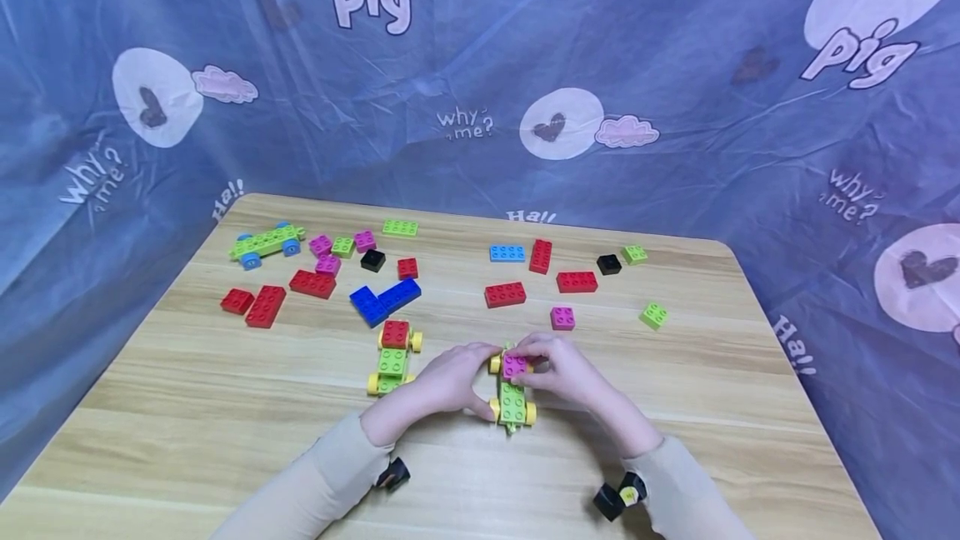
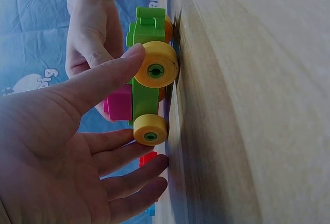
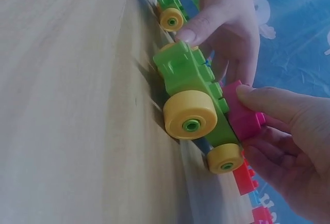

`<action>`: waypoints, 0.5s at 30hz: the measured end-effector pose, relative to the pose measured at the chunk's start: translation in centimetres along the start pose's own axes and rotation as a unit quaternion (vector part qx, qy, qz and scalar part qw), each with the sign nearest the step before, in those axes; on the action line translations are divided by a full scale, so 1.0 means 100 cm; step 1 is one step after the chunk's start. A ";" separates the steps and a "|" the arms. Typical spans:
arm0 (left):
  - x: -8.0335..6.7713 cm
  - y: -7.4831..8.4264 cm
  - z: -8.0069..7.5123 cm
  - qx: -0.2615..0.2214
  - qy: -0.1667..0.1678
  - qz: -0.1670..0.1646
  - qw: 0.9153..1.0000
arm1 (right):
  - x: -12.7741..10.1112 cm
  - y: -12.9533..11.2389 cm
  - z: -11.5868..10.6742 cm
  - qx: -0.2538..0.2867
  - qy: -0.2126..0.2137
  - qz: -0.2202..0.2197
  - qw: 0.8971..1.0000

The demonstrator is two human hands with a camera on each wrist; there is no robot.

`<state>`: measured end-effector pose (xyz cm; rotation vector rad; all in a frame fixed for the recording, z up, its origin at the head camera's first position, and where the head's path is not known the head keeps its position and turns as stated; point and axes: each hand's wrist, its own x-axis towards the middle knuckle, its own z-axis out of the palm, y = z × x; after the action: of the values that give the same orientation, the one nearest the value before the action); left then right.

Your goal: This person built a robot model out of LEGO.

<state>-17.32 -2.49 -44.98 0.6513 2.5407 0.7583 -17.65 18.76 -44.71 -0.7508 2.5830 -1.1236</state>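
Note:
A green toy car base (image 1: 512,403) with yellow wheels stands on the table in front of me. My left hand (image 1: 452,379) holds it from the left side, the thumb on the near wheel (image 2: 156,64) and fingertips at the far wheel (image 2: 150,129). My right hand (image 1: 561,365) pinches a pink brick (image 3: 243,111) between thumb and fingers, at the studs of the base's far end. To the left of the left hand stands a second car base with yellow wheels (image 1: 372,383), bearing a green brick (image 1: 392,362) and a red brick (image 1: 395,333).
A green car base with blue wheels (image 1: 267,243) stands at the back left. Loose bricks lie across the far half, among them dark blue bricks (image 1: 369,306), a red brick (image 1: 506,294), a pink brick (image 1: 562,318) and a green brick (image 1: 654,315). A patterned blue cloth (image 1: 465,65) hangs behind.

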 end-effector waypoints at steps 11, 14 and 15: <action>-0.001 0.002 -0.002 0.004 0.000 -0.001 1.000 | 0.000 0.001 0.000 -0.002 -0.004 -0.002 1.000; -0.001 0.002 -0.002 0.004 0.000 -0.002 1.000 | 0.000 0.001 0.000 -0.002 -0.005 0.005 1.000; -0.001 0.002 -0.002 0.004 0.000 -0.003 1.000 | 0.000 0.001 0.000 -0.001 -0.005 0.009 1.000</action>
<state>-17.30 -2.47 -44.70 0.6471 2.5456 0.7465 -17.71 18.84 -44.79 -0.7308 2.5778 -1.1088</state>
